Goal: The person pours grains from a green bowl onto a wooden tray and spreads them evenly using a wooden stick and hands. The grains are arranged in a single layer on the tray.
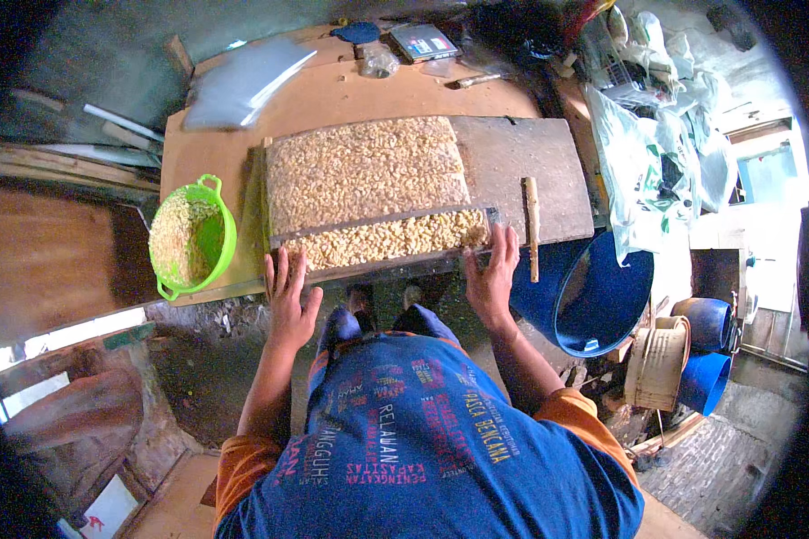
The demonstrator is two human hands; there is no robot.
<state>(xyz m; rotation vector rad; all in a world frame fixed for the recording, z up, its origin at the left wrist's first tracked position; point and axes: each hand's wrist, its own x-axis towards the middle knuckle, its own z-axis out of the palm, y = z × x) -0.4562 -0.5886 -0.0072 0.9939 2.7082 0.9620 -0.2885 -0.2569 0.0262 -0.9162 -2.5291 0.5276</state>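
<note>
A wooden board (519,155) lies on the table, largely covered by flat slabs of pale beans or grains (364,168) that look wrapped in clear plastic. Along its near edge runs a narrower strip of the same beans (391,237). At the left end of this strip rests my left hand (291,296), fingers apart, its fingertips at the board's edge. My right hand (493,276) touches the strip's right end, where some clear film shows. A short wooden stick (532,215) lies just right of that hand, sticking out over the board's edge. Neither hand grips anything visible.
A green plastic colander (229,236) with loose beans stands at the table's left. Clear plastic sheets (243,84), a small bag (379,62) and a box (423,43) lie at the back. Plastic bags (640,162) hang at the right, above a large blue barrel (603,296).
</note>
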